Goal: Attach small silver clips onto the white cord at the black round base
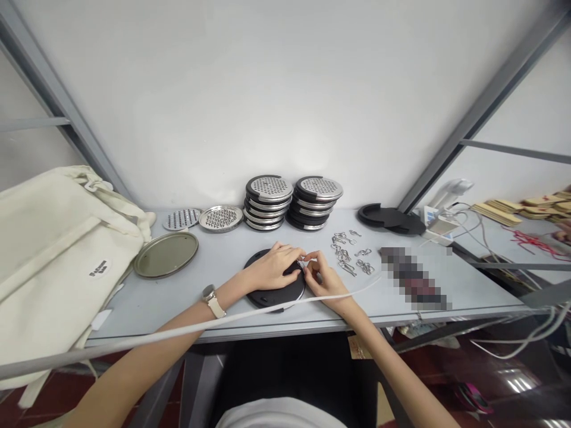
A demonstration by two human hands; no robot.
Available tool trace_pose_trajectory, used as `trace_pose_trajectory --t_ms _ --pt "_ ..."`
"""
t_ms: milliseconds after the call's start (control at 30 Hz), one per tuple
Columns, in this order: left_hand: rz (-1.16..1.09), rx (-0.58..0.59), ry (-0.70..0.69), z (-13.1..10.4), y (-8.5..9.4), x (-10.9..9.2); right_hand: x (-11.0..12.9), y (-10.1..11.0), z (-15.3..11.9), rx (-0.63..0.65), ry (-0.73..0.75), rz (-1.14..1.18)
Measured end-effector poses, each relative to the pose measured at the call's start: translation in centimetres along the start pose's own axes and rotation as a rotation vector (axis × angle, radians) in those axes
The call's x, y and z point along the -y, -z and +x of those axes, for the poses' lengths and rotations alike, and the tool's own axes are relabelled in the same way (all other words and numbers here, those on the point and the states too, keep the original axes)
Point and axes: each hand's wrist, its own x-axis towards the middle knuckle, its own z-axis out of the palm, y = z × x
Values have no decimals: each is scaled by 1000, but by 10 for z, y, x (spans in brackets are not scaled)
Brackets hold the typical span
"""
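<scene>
Flat on the table near its front edge lies a round black grater base (279, 297), partly covered by my hands. My left hand (274, 267) rests across its top, fingers bent and closing at the right rim. At that same rim my right hand (325, 282) pinches a small shiny metal piece (302, 263), which looks like one of the wire clips. The fingertips of both hands meet there, so the exact grip is partly hidden. Several loose metal clips (343, 254) are scattered to the right of my right hand.
Behind stand two stacks of round graters, a left stack (267, 202) and a right stack (314, 202). Loose grater discs (220, 219), a greenish round plate (166, 254) and a cream bag (66, 255) are leftward. Black holders (392, 219) lie rightward. A white cable (169, 330) crosses in front.
</scene>
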Motion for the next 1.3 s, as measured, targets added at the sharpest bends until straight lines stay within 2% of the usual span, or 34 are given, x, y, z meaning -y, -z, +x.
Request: trace_pose_trajectory --t_ms 333,1000,1300 --pt "-144 -18 19 0 0 -1 3 -2 -1 17 -15 14" --pt "-239 -21 85 1 0 2 2 0 1 0 -15 -15" --pt "-227 -26 103 2 2 1 2 -1 2 -77 -95 -127"
